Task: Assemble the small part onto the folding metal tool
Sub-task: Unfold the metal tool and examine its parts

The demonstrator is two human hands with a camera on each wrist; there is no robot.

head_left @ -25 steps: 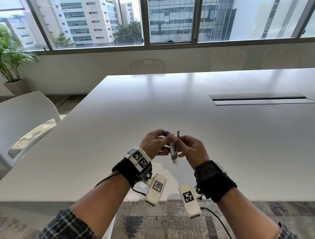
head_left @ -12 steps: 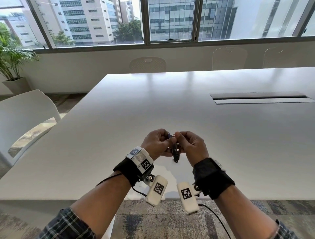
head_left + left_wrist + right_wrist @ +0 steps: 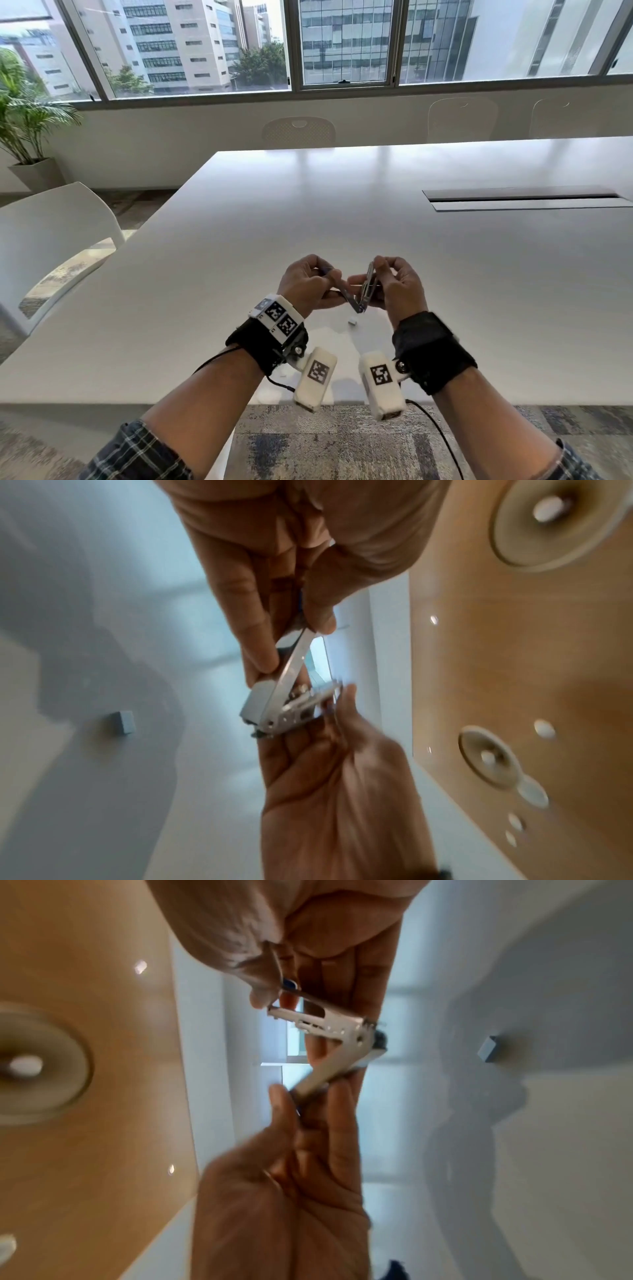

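Observation:
I hold the folding metal tool [image 3: 360, 297] over the white table [image 3: 342, 222], its two arms spread in a V with the hinge at the bottom. My left hand [image 3: 329, 278] pinches the plain left arm near its tip. My right hand [image 3: 375, 274] pinches the slotted right arm. In the left wrist view the tool [image 3: 287, 704] sits between my left hand [image 3: 298, 639] above and my right hand [image 3: 329, 750] below. The right wrist view shows the tool [image 3: 339, 1031] held the same way. The small part [image 3: 352, 322], a pale block, lies on the table under the hinge, also seen in the wrist views [image 3: 124, 722] [image 3: 489, 1049].
A long cable slot [image 3: 524, 199] is set into the table at the right. A white chair [image 3: 51, 233] stands at the table's left side, and more chairs [image 3: 298, 130] stand at the far edge. A potted plant [image 3: 24, 113] is in the far left corner.
The tool's arms were almost together between my hands; my hands have moved apart and the arms now stand open in a V. The small part now shows on the table below.

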